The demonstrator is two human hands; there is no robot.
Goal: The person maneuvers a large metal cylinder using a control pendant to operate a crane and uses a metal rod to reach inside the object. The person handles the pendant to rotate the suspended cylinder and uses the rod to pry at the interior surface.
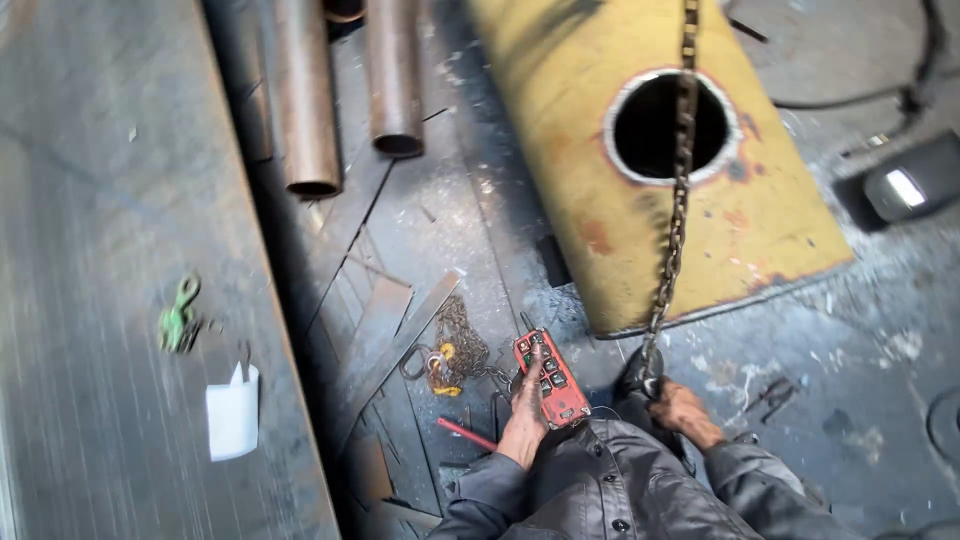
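My left hand (525, 405) holds a red remote control (551, 379) with dark buttons, the thumb resting on its face. My right hand (682, 410) grips the lower end of a rusty hoist chain (678, 190) that hangs down from the top of the view. The chain passes in front of a large yellow steel plate (600, 130) with a round hole (670, 125) cut in it. Both hands are dirty, and grey jacket sleeves cover my arms.
A big grey steel sheet (110, 200) fills the left, with a green clamp hook (180, 315) and a white paper scrap (232, 412) on it. Two rusty pipes (350, 90) lie at top. A chain pile with a yellow hook (450, 352), metal strips and a red pencil (465, 433) lie on the floor.
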